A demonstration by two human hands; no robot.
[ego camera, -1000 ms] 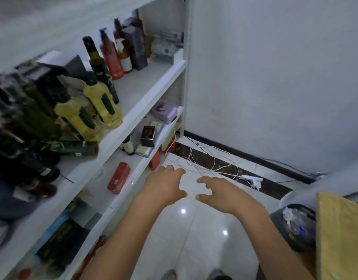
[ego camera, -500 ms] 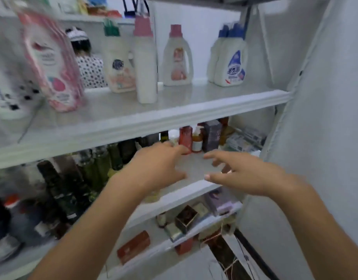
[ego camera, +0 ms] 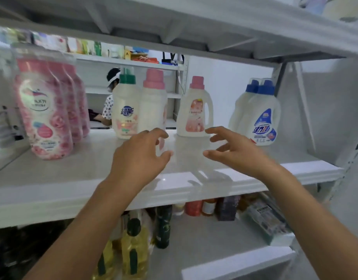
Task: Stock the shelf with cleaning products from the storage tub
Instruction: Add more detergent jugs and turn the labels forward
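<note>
The left hand (ego camera: pixel 141 156) and right hand (ego camera: pixel 236 152) are hovering over the white shelf (ego camera: pixel 73 178), holding nothing, fingers loosely spread, palms facing each other and apart. Just beyond them a pink-capped detergent bottle (ego camera: pixel 195 110) is standing upright on the shelf, between a green-capped bottle (ego camera: pixel 125 110) and blue-capped bottles (ego camera: pixel 263 116). Pink pouches (ego camera: pixel 45 110) are standing at the left.

On the shelf (ego camera: pixel 63 174) I was watching, the left hand (ego camera: pixel 137 156) and right hand (ego camera: pixel 240 150) hovered side by side over its front half. From the gap between them, the pouches (ego camera: pixel 45 110) stood at ten o'clock, two bottles (ego camera: pixel 127 110) touching each other at eleven, a single jug (ego camera: pixel 194 110) at twelve and a jug pair (ego camera: pixel 259 118) at two. Tall bottles (ego camera: pixel 133 251) stood on the lower shelf (ego camera: pixel 204 243) at seven.
</note>
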